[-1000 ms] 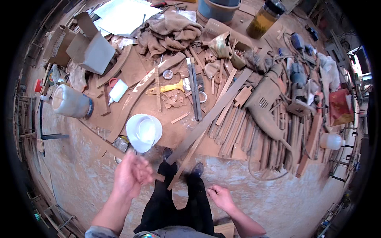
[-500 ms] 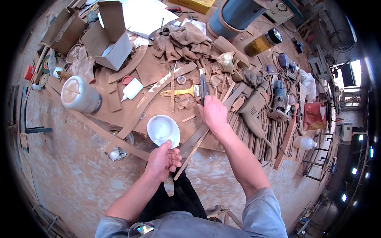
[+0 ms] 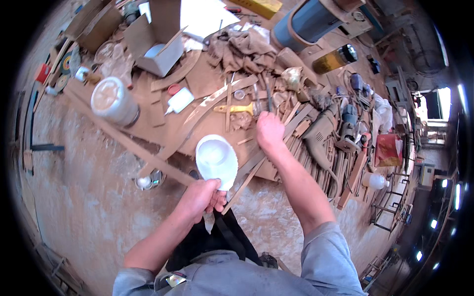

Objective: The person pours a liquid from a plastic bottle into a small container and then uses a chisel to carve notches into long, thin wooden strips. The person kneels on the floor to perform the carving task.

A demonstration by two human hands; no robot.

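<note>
My left hand [image 3: 205,197] grips a white plastic cup [image 3: 215,159] by its near edge; the cup has pale contents or a pale inside. A small pale shape below that hand is too indistinct to name. My right hand [image 3: 270,132] is closed at the middle of the bench, just below dark narrow strips [image 3: 269,93]; its fingertips are hidden, so what it grips is unclear. Beside it lie a yellow-handled paintbrush [image 3: 237,108] and long wooden strips [image 3: 249,180].
The cluttered bench holds a power drill [image 3: 318,135], a translucent jug [image 3: 113,103], a glue bottle [image 3: 181,98], open cardboard boxes [image 3: 148,39], a cloth heap [image 3: 237,49] and a blue bucket [image 3: 301,27]. A long board [image 3: 128,145] juts along the near left edge.
My right hand has reached forward from low down to the dark strips. My left hand has taken hold of the white cup, which now sits further right in view. The view has shifted too.
</note>
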